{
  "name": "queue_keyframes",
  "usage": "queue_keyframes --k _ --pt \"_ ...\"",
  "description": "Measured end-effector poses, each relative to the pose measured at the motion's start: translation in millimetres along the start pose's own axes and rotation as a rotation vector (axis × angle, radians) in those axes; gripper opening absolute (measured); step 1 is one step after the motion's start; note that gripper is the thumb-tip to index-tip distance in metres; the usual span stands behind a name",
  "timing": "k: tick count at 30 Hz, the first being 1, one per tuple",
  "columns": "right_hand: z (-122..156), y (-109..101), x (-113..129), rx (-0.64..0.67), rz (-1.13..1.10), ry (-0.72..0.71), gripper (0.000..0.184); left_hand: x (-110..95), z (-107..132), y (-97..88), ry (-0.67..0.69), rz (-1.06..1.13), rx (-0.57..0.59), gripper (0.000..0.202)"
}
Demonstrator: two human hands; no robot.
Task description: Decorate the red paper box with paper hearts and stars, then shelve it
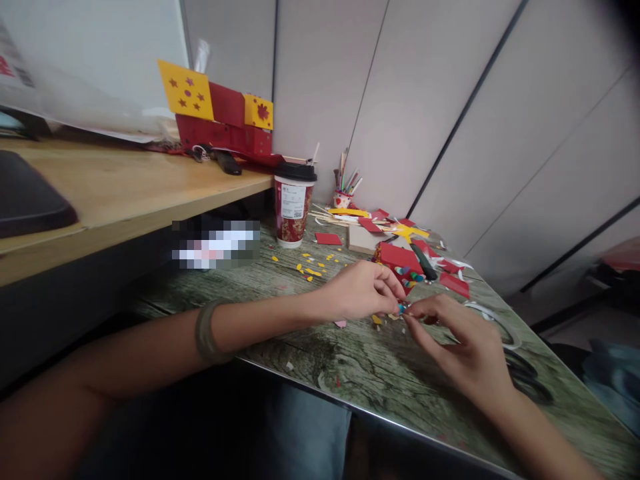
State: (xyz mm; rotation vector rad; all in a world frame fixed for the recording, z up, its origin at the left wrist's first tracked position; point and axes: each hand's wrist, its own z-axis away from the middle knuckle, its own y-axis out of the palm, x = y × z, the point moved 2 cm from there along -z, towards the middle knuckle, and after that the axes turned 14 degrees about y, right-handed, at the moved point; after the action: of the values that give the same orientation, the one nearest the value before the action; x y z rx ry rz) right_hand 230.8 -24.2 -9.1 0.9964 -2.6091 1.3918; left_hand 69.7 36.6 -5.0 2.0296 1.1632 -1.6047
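Note:
My left hand point(361, 291) and my right hand point(463, 347) meet fingertip to fingertip over the wood-patterned table point(360, 360). Both pinch a tiny colourful piece point(403, 307) between them; it is too small to name. Just behind the fingers lies a red paper box point(400, 261) with small coloured bits at its near edge. A grey-green bangle point(206, 331) sits on my left forearm.
A red paper cup with a black lid point(293, 205) stands at the back. Red and yellow paper scraps point(313, 267), sticks and a small pen pot point(343, 193) litter the far table. Scissors point(520, 367) lie at right. A raised wooden desk point(115, 193) holds a red-and-yellow paper model point(220, 117).

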Motion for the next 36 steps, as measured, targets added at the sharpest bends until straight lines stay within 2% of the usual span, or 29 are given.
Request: queue_keyframes --k 3,6,10,13,16,24,30,36 --pt "-0.9 3.2 -3.2 0.042 -0.099 0.149 0.003 -5.4 1.1 0.9 0.001 -0.003 -0.01 0.014" --pt "-2.5 7.1 -7.7 0.091 -0.238 0.301 0.009 -7.2 1.3 1.3 0.017 -0.007 -0.019 0.013" --pt "-6.0 10.4 -11.6 0.138 -0.456 0.465 0.019 -4.2 1.4 1.2 0.062 -0.014 -0.01 0.012" --pt "-8.1 11.3 -12.1 0.224 -0.54 0.563 0.021 -0.1 -0.2 0.7 0.128 -0.05 -0.007 0.012" --pt "-9.3 9.7 -11.4 0.254 -0.575 0.589 0.023 4.0 -2.3 0.7 0.138 -0.017 -0.007 0.011" --pt "-8.0 7.1 -12.9 0.163 -0.613 0.67 0.019 2.7 -1.4 1.5 0.052 0.09 -0.092 0.013" --pt "-6.5 9.7 -17.2 0.186 -0.669 0.719 0.018 8.5 -4.9 4.3 0.082 0.147 -0.099 0.015" --pt "-8.0 9.6 -17.1 0.186 -0.667 0.732 0.018 4.6 -3.8 5.2 0.069 0.141 -0.127 0.014"
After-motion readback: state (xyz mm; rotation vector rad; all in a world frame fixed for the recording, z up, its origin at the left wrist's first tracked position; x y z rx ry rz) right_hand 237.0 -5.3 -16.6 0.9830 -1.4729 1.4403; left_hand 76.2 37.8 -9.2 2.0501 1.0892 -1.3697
